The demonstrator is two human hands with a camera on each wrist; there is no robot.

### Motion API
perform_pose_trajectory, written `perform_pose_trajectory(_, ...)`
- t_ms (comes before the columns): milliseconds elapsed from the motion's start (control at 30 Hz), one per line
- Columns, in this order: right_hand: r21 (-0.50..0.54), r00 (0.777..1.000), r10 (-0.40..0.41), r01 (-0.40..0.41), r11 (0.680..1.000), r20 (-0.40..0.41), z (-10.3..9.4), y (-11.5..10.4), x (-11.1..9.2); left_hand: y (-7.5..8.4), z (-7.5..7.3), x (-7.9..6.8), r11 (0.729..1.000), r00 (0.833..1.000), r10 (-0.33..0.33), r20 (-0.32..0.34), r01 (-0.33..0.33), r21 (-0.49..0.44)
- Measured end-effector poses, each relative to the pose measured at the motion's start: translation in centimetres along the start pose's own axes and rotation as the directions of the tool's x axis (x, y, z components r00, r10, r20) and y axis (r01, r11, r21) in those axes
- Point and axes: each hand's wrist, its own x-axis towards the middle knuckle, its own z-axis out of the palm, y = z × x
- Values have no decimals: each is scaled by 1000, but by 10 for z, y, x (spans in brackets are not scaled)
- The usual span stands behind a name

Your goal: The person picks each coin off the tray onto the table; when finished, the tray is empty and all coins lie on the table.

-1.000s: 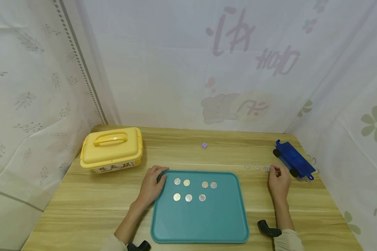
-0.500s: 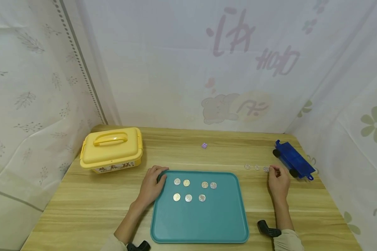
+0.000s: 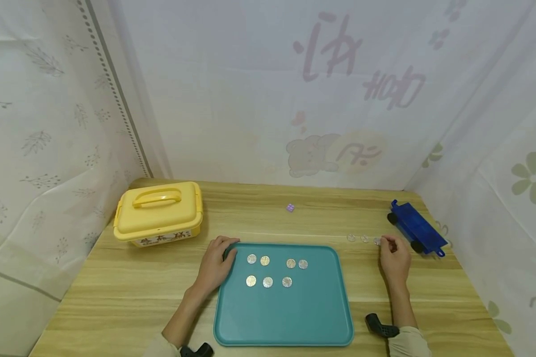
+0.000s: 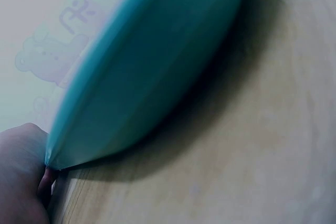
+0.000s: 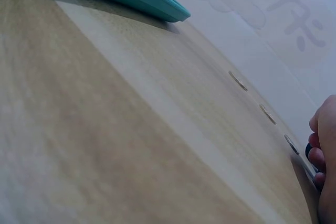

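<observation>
My left hand (image 3: pixel 216 263) grips the far left corner of a teal tray (image 3: pixel 312 317), also seen at the hand's edge in the left wrist view. Several round coins with ray-like lines lie in the tray, among them a gold coin (image 3: pixel 251 281) and a silver coin (image 3: pixel 287 282). Right of the tray, my right hand (image 3: pixel 395 260) is low over the table with curled fingers. A thin coin edge (image 5: pixel 311 170) shows at its fingertips, mostly hidden. Beside them lie a coin (image 3: pixel 377 241), another coin (image 3: pixel 364 239) and a third coin (image 3: pixel 350 238) in a row.
A lidded yellow box (image 3: pixel 161 213) with a handle stands at the back left. A blue toy wagon (image 3: pixel 415 225) with black wheels sits at the right, close to my right hand. One small purple piece (image 3: pixel 291 208) lies at the back. White curtains surround the table.
My right hand shifts very slightly left in the head view, alongside a small drift of the whole picture. The left hand, tray and coins otherwise stay put.
</observation>
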Motion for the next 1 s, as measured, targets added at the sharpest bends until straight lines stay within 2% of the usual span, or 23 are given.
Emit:
perform_pose_trajectory(267, 1, 994, -98, 98, 995, 41, 3, -3, -1, 0, -1, -2, 1000, 1000, 3, -4, -3, -11)
perform_pose_trajectory(367, 13, 985, -141, 141, 990, 97, 5, -8, -6, 0, -1, -2, 1000, 1000, 5, -2, -5, -5)
perform_pose_trajectory(600, 63, 949, -169, 158, 985, 265, 9, -34, -16, 1, -3, 3, 1000, 1000, 19, -4, -19, 0)
perform_pose_trajectory(667, 67, 931, -201, 189, 980, 305, 11, -40, -21, 1, -3, 3, 1000, 1000, 16, -4, -16, -1)
perform_pose_trajectory(767, 92, 888, -273, 257, 962, 370, 13, -48, -31, 1, -4, 2, 1000, 1000, 11, -6, -11, -4)
perform_pose_trajectory(900, 125, 821, -387, 370, 921, 419, 16, -60, -45, 1, -3, -1, 1000, 1000, 12, -6, -12, -7)
perform_pose_trajectory(1000, 116, 780, -450, 447, 887, 436, 20, -72, -56, 0, -1, -1, 1000, 1000, 13, -4, -13, -10)
